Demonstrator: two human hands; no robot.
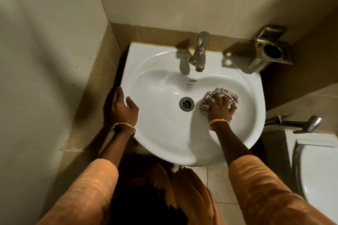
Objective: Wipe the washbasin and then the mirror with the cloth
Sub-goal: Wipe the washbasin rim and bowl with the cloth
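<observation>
The white washbasin (161, 82) is fixed to the tiled back wall, with a round metal drain (186, 103) in its bowl. My right hand (220, 108) presses a crumpled white cloth with dark checks (222, 95) against the inside of the bowl, just right of the drain. My left hand (120, 107) grips the basin's left rim, thumb on top and fingers over the outer edge. The mirror is out of view.
A metal tap (199, 52) stands at the back of the basin. A metal holder (270, 49) is fixed to the wall at the right. Lower right are a hand sprayer (300, 124) and a white toilet (318, 175). A tiled wall closes in at the left.
</observation>
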